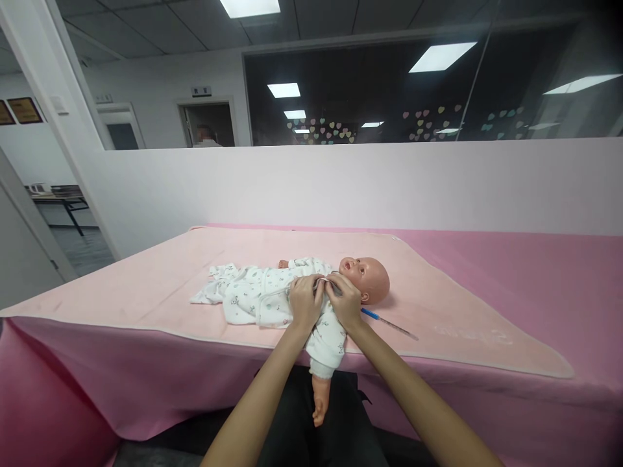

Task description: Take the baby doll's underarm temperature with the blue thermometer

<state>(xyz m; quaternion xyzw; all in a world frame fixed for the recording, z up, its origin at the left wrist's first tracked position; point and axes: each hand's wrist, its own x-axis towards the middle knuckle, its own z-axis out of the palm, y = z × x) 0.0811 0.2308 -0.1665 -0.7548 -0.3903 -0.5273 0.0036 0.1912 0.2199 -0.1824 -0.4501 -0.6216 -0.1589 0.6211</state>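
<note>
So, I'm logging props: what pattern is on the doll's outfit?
White cotton baby romper with small scattered grey-green prints, seen in the head view.

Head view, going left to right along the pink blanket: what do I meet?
Doll's romper legs → left hand → right hand, both at the romper's collar → doll's head → blue-tipped thermometer.
</note>
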